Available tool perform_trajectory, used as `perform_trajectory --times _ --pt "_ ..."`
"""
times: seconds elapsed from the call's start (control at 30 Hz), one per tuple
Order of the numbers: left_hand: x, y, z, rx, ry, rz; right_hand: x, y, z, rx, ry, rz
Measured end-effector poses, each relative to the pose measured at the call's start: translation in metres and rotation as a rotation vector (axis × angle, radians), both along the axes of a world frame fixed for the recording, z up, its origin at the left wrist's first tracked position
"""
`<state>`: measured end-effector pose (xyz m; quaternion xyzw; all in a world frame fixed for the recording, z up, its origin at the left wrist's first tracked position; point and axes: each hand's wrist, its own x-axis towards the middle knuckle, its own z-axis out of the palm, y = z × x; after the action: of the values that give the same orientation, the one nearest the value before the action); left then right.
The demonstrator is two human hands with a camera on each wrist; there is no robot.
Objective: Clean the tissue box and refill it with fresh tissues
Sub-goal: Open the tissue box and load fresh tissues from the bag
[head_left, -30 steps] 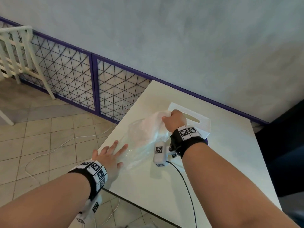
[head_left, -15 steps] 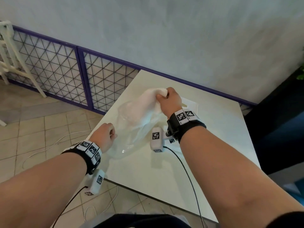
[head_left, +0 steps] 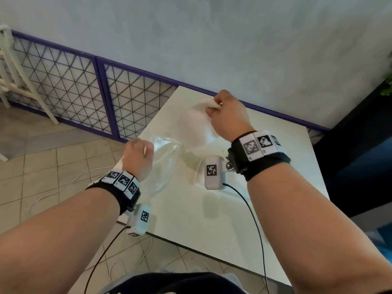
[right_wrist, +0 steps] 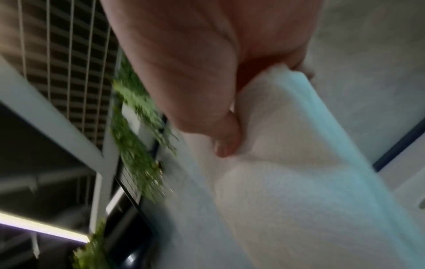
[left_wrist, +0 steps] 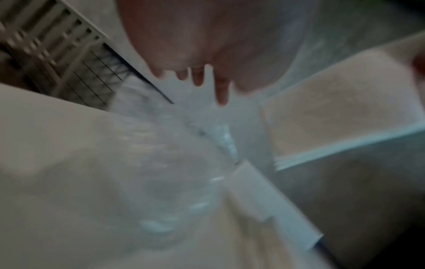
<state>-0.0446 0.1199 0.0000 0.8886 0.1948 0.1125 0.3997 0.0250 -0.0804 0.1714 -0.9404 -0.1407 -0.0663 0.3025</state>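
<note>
A white stack of tissues (head_left: 196, 128) hangs above the white table (head_left: 233, 219), its lower end still inside a clear plastic wrapper (head_left: 167, 158). My right hand (head_left: 214, 107) grips the stack's top end and holds it up at the far side. In the right wrist view the thumb of my right hand (right_wrist: 227, 143) presses into the tissues (right_wrist: 287, 191). My left hand (head_left: 146, 148) holds the wrapper's near-left end in a fist above the table's left edge. The left wrist view, blurred, shows the wrapper (left_wrist: 161, 163) and the tissues (left_wrist: 345, 112). The tissue box is hidden behind my right wrist.
A purple-framed wire mesh panel (head_left: 84, 92) runs along the wall behind the table. A white chair (head_left: 12, 77) stands at far left. White cables (head_left: 53, 187) lie on the tiled floor. Dark furniture (head_left: 356, 177) borders the table on the right.
My left hand went from lying flat on the wrapper to gripping it. My right hand rose and moved away, drawing the tissue stack out of the wrapper.
</note>
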Motion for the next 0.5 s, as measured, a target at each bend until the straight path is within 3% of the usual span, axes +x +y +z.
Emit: perform_trajectory --times 0.03,0.1,0.17,0.2,0.3,0.37,0.5 --pt "0.001 -0.012 0.014 -0.325 -0.133 0.008 -0.003 -0.008 0.005 0.016 0.007 0.007" --pt "0.001 -0.033 0.035 -0.961 -0.103 0.038 -0.008 -0.027 0.010 0.081 0.012 0.000" --pt "-0.002 -0.048 0.048 -1.399 0.043 -0.125 -0.012 -0.049 0.005 0.192 0.049 -0.051" --pt "-0.001 -0.052 0.048 -1.517 0.078 -0.229 -0.015 -0.061 -0.001 0.256 0.081 -0.099" --pt "-0.002 -0.069 0.045 -1.581 0.096 -0.438 -0.028 -0.099 -0.033 0.392 0.177 -0.254" --pt "-0.004 -0.084 0.039 -1.478 0.126 -0.423 -0.039 -0.124 -0.061 0.424 0.234 -0.325" --pt "-0.010 -0.112 0.019 -0.969 0.098 -0.461 -0.064 -0.152 -0.113 0.435 0.334 -0.381"
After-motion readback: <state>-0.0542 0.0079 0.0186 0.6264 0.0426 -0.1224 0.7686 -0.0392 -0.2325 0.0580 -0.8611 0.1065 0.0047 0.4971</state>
